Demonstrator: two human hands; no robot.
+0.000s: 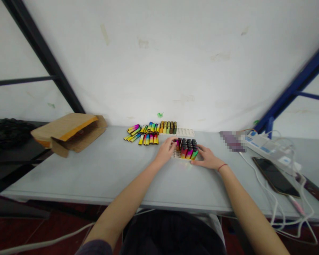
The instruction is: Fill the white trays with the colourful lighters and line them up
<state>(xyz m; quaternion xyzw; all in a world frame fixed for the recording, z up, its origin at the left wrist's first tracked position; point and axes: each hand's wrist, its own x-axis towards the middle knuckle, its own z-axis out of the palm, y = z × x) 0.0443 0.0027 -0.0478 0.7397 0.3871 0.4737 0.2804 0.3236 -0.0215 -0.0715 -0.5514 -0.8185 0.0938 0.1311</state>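
Shiny multicoloured cylinders with black tops (188,150) stand upright in rows in a pale holed tray (175,154). My left hand (166,150) is at the tray's left side, its fingers closed around a pink-red piece with a dark top (178,143). Against the right side of the rows rests my right hand (207,158), thumb and fingers apart, steadying the group. Behind stand more cylinders with gold tops (168,127), beside a bare holed tray (185,132). Loose rainbow-coloured tubes (143,134) lie in a pile to the left.
An open brown paper bag (69,129) lies on the grey table (95,177) at the left. On the right are a black phone (275,175), a blurred purple object (232,141), a white power strip (271,150) and tangled white cables. A white wall stands behind.
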